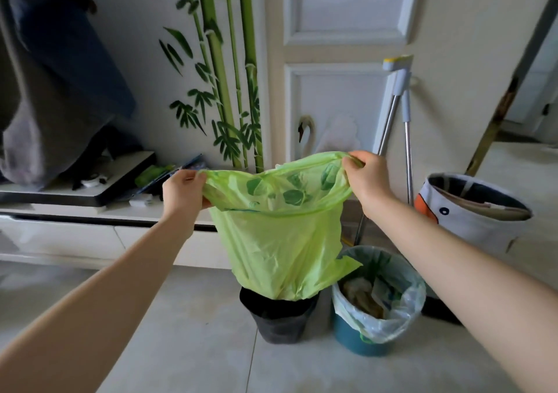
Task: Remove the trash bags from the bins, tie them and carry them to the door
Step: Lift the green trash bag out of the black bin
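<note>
Hands, left hand (184, 190) and right hand (367, 178), hold green bag (280, 241) above black bin (279, 320)

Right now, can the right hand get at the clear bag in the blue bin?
Probably not yet. The right hand grips the rim of the green bag, as does the left hand. The clear bag in the blue bin sits open below with nothing over it, so a freed hand could likely reach it.

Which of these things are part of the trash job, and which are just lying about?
Part of the job:
left hand
right hand
translucent green plastic bag
small black bin
blue bin with clear liner

Lying about:
metal mop handles
white fabric basket
</note>
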### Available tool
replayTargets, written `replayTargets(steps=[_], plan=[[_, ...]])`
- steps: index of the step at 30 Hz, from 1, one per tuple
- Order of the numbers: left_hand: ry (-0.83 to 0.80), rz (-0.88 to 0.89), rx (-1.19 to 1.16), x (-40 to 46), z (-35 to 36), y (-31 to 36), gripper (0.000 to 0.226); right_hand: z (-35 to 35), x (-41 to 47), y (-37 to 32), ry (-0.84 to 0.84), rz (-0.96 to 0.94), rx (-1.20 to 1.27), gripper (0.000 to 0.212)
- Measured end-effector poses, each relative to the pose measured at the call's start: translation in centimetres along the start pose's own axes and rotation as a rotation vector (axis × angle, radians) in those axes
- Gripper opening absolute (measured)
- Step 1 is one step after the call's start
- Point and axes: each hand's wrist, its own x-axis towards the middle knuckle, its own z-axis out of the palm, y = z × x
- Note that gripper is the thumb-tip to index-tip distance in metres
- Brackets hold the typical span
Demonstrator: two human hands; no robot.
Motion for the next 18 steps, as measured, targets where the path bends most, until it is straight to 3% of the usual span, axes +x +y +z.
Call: replayTargets(steps=[5,10,18], plan=[[0.011,0.017,-0.022,-2.4,-2.3,2.5,0.018,-2.9,-1.3,-2.2,0.024,-0.067,-0.004,0.022],[-0.014,0.010,-0.008,-5.9,-4.3,2.5,0.009,-5.7,-3.8,-2.1,-0.044,-0.064,-0.074,0.020],[-0.103,-0.066,0.085,-12.3,-7.5,-2.7,0.010,-8.5,-10.0,1.9,-0.158,0.055,-0.148,0.015]])
